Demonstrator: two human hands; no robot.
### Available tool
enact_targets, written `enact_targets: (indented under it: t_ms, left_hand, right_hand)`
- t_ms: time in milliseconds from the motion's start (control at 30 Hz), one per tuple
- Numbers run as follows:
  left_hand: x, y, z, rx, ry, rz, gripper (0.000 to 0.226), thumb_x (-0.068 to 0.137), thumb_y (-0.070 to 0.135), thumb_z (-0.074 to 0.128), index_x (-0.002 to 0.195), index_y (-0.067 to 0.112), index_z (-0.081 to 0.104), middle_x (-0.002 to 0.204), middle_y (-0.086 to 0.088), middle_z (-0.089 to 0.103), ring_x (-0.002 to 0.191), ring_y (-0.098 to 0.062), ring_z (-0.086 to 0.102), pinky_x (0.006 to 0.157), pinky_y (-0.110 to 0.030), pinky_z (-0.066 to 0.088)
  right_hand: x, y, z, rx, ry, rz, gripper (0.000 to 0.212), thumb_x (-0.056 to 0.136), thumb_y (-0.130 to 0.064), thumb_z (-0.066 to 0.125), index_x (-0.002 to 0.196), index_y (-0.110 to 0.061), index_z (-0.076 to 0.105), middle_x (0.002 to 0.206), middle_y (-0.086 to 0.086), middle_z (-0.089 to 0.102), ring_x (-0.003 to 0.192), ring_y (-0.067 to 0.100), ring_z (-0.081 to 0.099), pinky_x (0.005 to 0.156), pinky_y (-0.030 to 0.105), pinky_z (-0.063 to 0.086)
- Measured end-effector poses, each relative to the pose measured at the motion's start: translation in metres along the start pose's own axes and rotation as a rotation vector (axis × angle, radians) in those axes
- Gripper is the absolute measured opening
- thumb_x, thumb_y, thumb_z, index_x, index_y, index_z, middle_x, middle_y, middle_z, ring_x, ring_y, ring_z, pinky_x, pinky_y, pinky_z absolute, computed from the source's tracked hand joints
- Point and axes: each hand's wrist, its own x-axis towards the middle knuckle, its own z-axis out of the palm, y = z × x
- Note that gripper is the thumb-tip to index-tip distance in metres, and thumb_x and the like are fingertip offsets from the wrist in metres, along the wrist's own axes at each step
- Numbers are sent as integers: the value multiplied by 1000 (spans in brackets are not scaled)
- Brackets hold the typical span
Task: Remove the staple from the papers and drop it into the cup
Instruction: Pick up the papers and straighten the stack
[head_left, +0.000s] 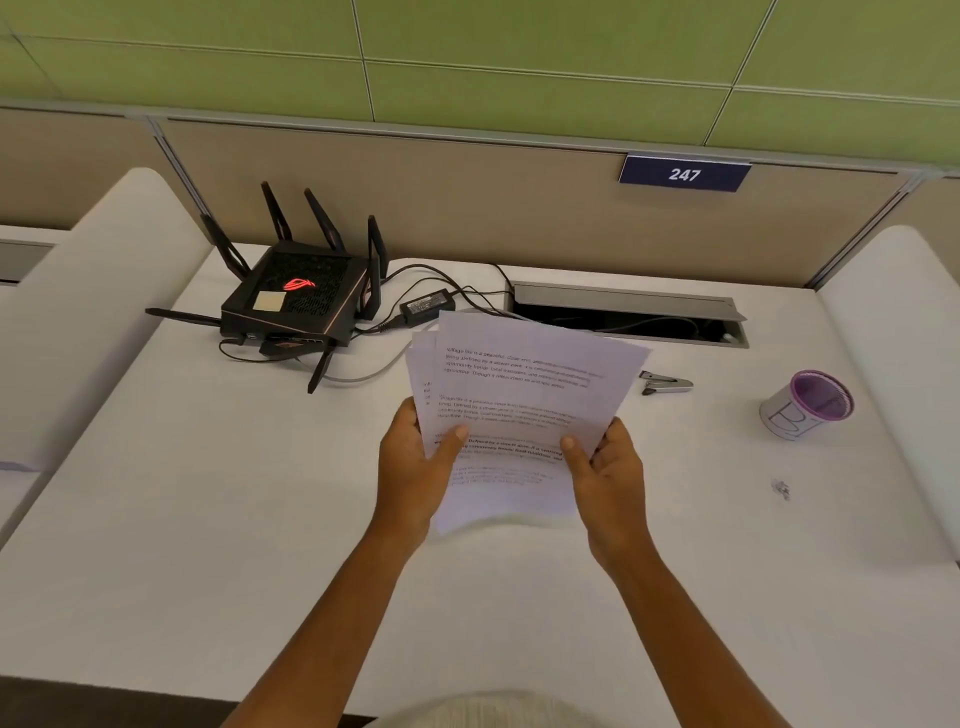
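I hold a small stack of printed white papers above the middle of the white desk, fanned slightly at the top left. My left hand grips the stack's left edge, thumb on top. My right hand grips the right edge, thumb on the front sheet. No staple is visible on the sheets from here. A metal staple remover lies on the desk just right of the papers. The cup, white with a purple rim and inside, stands at the right of the desk.
A black router with several antennas, its power adapter and cables sit at the back left. An open cable tray is set into the desk behind the papers. A small dark speck lies near the right edge.
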Motion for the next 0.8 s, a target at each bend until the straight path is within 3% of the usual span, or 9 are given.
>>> enact_targets:
  t_ms: [133, 267, 433, 567, 667, 800]
  left_hand:
    - [-8, -8, 6, -11, -27, 50, 49, 96, 18, 78, 138, 26, 56, 127, 6, 71, 114, -10, 70, 88, -23, 63]
    - [-21, -39, 8, 3, -16, -13, 55, 93, 21, 81, 135, 40, 53, 127, 7, 69, 121, -13, 68, 95, -27, 62]
    - [-24, -38, 12, -22, 21, -33, 53, 96, 18, 78, 135, 39, 50, 124, 11, 67, 118, -10, 65, 82, -10, 59]
    - [-22, -37, 12, -7, 13, -12, 50, 96, 19, 78, 136, 35, 53, 124, 11, 68, 115, -7, 66, 83, -10, 58]
    - [-25, -48, 11, 37, 9, -73, 52, 93, 22, 81, 140, 27, 58, 123, 8, 69, 112, -8, 66, 79, -6, 58]
    - [-24, -54, 9, 29, 40, -132, 29, 95, 23, 79, 122, 22, 69, 112, 6, 75, 106, -17, 72, 72, -7, 58]
  right_hand:
    - [-7, 12, -1, -9, 29, -32, 50, 96, -10, 72, 138, -29, 52, 126, -10, 68, 116, 8, 67, 92, 25, 60]
    - [-12, 36, 3, -48, 61, 22, 46, 94, -8, 75, 128, -32, 55, 120, -9, 70, 113, 12, 69, 99, 37, 61]
    - [-14, 38, 10, -41, 61, 10, 51, 97, -4, 69, 122, -46, 54, 119, -12, 69, 111, 2, 66, 94, 23, 59]
    - [-13, 42, 8, -31, 52, 20, 49, 98, -5, 68, 139, -29, 52, 123, -12, 68, 116, 7, 65, 95, 24, 57]
    - [-16, 55, 8, -79, 18, 68, 45, 100, -11, 66, 140, -28, 53, 124, -10, 67, 118, 11, 65, 99, 32, 58]
    - [-15, 59, 5, -127, 3, 78, 36, 101, -14, 65, 133, -29, 60, 120, -10, 71, 113, 11, 67, 96, 32, 59]
